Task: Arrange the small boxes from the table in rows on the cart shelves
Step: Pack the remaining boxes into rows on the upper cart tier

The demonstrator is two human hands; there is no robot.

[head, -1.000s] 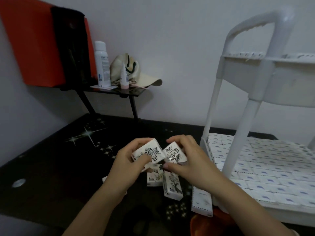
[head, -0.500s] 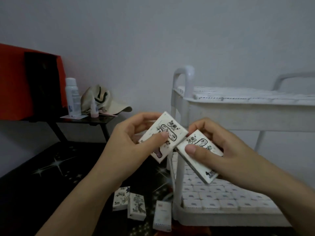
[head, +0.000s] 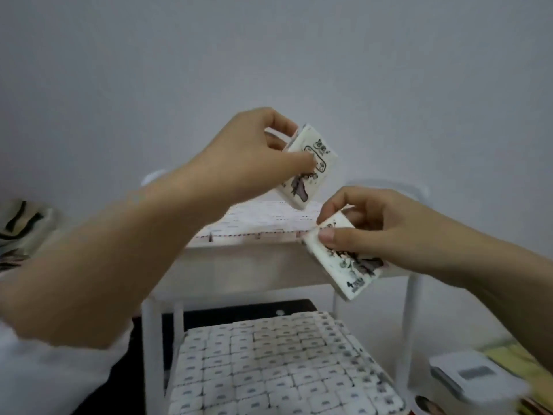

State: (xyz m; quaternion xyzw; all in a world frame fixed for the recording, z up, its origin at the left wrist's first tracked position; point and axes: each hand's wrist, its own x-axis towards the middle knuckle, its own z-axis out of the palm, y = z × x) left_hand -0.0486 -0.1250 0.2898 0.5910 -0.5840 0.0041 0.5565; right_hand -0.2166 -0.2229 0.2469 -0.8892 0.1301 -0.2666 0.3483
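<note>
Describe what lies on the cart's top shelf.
Rows of small boxes cover the top shelf; the right hand and its held box hide the shelf's right end.

I pinch one small white box, printed with dark drawings and lettering, in my left fingers, tilted above the upper shelf of the white cart. A second box of the same print slants down to the right in my right fingers, at that shelf's near right corner. Tight rows of white boxes fill the upper shelf and the lower shelf.
</note>
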